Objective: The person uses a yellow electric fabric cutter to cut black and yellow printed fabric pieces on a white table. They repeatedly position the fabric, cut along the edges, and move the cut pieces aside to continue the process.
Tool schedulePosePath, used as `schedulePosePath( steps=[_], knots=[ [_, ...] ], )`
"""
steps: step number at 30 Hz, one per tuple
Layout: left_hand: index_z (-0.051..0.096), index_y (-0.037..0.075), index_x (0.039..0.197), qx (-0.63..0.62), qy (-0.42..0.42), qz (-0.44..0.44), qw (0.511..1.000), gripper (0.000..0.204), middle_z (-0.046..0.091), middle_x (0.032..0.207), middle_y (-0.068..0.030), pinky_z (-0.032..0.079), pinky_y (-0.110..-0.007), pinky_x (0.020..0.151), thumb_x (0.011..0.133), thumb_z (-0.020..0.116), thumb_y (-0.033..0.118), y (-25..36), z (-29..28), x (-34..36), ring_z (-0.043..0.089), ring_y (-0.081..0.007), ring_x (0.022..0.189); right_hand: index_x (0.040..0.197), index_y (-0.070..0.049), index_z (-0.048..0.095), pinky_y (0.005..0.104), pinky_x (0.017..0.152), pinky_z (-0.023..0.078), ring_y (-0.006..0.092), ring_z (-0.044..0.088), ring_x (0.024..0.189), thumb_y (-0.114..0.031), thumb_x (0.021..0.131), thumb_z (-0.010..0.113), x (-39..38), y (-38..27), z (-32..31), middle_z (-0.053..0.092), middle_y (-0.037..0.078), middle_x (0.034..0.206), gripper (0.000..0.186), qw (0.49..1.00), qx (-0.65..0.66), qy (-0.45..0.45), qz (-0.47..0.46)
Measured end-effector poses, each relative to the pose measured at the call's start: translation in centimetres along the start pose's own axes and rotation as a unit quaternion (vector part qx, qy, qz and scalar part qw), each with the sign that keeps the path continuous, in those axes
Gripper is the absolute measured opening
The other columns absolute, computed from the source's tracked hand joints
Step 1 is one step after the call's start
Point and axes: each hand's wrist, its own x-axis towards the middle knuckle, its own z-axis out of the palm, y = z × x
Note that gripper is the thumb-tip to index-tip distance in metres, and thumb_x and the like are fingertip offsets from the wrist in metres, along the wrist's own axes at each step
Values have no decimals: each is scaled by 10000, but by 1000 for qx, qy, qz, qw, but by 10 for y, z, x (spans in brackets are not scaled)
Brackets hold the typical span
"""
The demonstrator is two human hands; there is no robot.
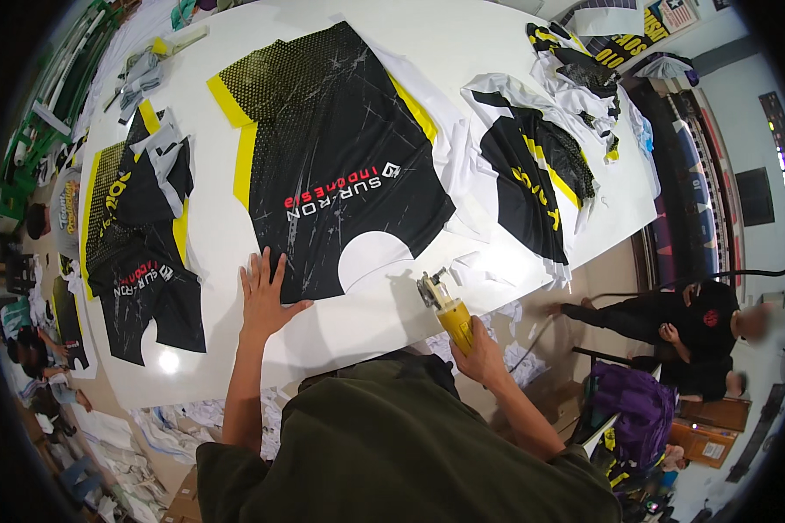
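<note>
A black and yellow printed jersey panel lies flat on the white table, with a rounded neckline cut into its near edge. My left hand rests with its fingers spread on the near left corner of this panel and the table beside it. In my right hand is a yellow handheld electric fabric cutter, gripped round its body. The cutter's metal head points away from me, just right of the neckline and apart from the panel. White fabric shows along the panel's right edge.
Cut jersey pieces lie at the left of the table. More black, yellow and white pieces are bunched at the right. White scraps cover the floor. People are at the right, near fabric rolls and a purple bundle.
</note>
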Motion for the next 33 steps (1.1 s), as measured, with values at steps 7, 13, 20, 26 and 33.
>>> schedulePosePath(
  steps=[7, 13, 20, 26, 33],
  knots=[
    [318, 118, 1651, -16, -20, -21, 999, 1201, 155, 1738, -195, 72, -664, 1255, 731, 782, 737, -2, 2, 1, 107, -467, 1595, 1343, 30, 379, 592, 802, 545, 567, 654, 962, -269, 933, 698, 49, -19, -5, 636, 392, 1121, 600, 998, -1, 14, -57],
    [301, 135, 1659, -31, -30, -32, 999, 1218, 144, 1742, -194, 66, -667, 1255, 710, 828, 687, -1, 1, 4, 94, -461, 1600, 1299, 26, 387, 594, 810, 547, 562, 660, 942, -264, 932, 686, 56, -20, -1, 634, 387, 1115, 555, 998, 4, 27, -65],
    [301, 149, 1661, -46, -24, -36, 998, 1220, 154, 1740, -195, 66, -672, 1253, 698, 856, 652, -1, 1, 2, 94, -459, 1601, 1293, 21, 392, 604, 807, 542, 568, 657, 936, -266, 936, 677, 74, -29, -2, 645, 378, 1093, 540, 998, -5, 16, -68],
    [322, 178, 1658, -61, -2, -31, 998, 1212, 173, 1742, -165, 45, -638, 1271, 681, 869, 641, -1, 2, 1, 109, -432, 1605, 1393, 48, 359, 586, 842, 544, 567, 665, 978, -271, 924, 696, 88, -32, -10, 661, 406, 1083, 660, 997, -21, -1, -71],
    [324, 185, 1658, -63, 0, -33, 997, 1217, 175, 1744, -157, 42, -634, 1272, 675, 863, 658, -4, 6, -1, 104, -429, 1607, 1350, 32, 366, 605, 794, 551, 558, 669, 930, -267, 930, 686, 109, -31, -22, 646, 380, 1086, 606, 991, -48, -13, -123]
  ],
)
